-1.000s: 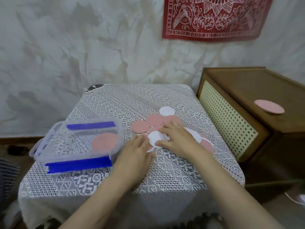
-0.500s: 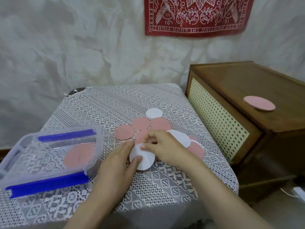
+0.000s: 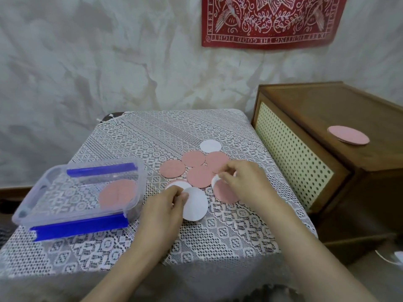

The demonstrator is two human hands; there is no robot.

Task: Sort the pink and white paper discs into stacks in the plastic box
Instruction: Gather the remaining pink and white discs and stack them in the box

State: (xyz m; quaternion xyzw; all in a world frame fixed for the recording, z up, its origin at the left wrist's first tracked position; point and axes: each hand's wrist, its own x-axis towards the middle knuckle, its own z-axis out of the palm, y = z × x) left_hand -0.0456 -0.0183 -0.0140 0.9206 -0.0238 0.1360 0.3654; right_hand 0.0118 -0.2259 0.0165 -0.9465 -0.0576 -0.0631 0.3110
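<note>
While the left hand (image 3: 165,201) pinches a white disc (image 3: 195,204) at its left edge, the right hand (image 3: 244,182) pinches another white disc (image 3: 215,180) among pink discs (image 3: 199,176). Left, the box (image 3: 72,192) holds pink ones.

A mottled pale wall (image 3: 87,62) carries a red printed cloth (image 3: 268,20), with a wooden cabinet (image 3: 327,118) seemingly against it.
</note>
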